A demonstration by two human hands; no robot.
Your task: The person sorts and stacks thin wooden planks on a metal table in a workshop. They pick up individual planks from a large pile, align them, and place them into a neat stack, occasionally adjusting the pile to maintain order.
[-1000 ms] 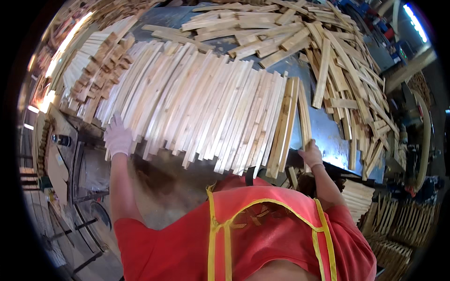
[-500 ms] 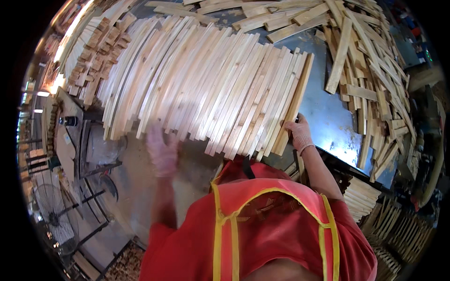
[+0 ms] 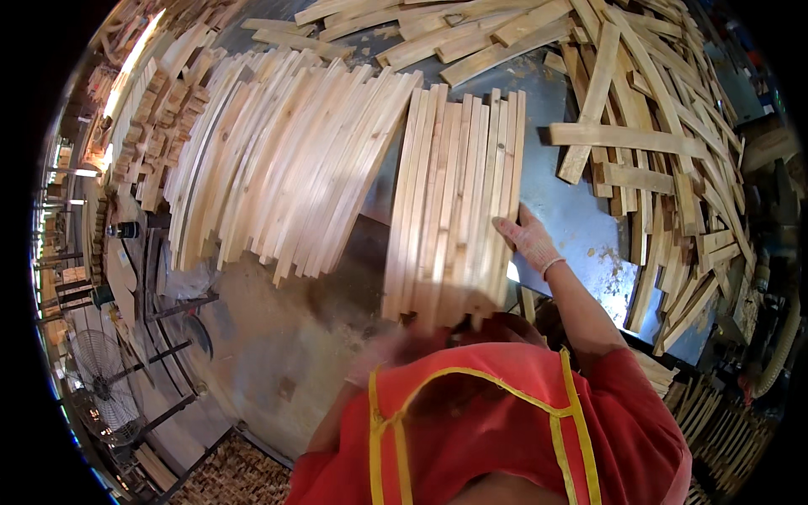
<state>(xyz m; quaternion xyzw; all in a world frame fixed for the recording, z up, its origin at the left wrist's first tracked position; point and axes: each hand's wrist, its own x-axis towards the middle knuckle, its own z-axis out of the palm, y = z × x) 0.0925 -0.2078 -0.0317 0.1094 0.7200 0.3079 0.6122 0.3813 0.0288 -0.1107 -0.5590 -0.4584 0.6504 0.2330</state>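
A batch of pale wooden strips [image 3: 454, 194] lies side by side in front of me, its near ends close to my apron. My right hand [image 3: 534, 242], in a light glove, is at the batch's right edge, thumb over the outermost strip and fingers along its side. My left hand [image 3: 374, 353] is smeared by motion beside the near left corner of the batch, its fingers not readable. To the left, a wider row of similar strips [image 3: 286, 160] stands packed together, with a wedge-shaped gap between it and the batch.
A loose heap of boards [image 3: 665, 202] covers the right side of the metal table [image 3: 547, 181], with more boards [image 3: 471, 38] along its far side. Stacked wood blocks [image 3: 160, 126] stand at far left. A floor fan [image 3: 105, 383] is at lower left.
The batch has come away from the long row and moved toward me. My left hand has swung from the row's near ends to the batch's near corner. A board now lies across the right heap.
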